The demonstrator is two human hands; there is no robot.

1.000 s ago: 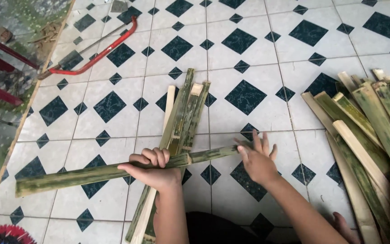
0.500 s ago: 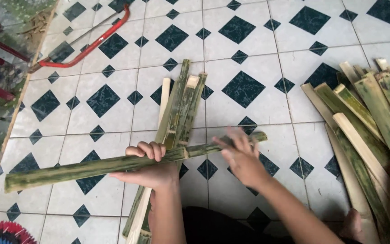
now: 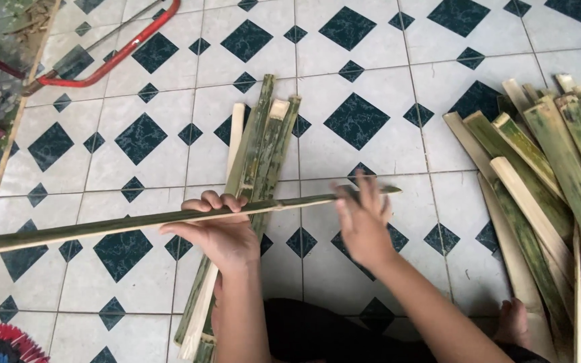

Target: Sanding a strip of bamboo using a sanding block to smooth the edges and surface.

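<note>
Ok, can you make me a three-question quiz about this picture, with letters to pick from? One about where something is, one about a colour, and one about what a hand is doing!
1. Where is the big pile of bamboo strips?
A. on the right side of the floor
B. at the top left corner
C. on a table

2. What colour is the frame of the saw at the top left?
A. blue
B. red
C. yellow

3. What is the left hand doing?
A. lying flat on the floor
B. holding the saw
C. gripping the long bamboo strip

Answers:
1 A, the strips are stacked along the right edge of the tiled floor.
2 B, its curved frame is red.
3 C, its fingers curl over the strip, while the right hand is blurred beside it.
</note>
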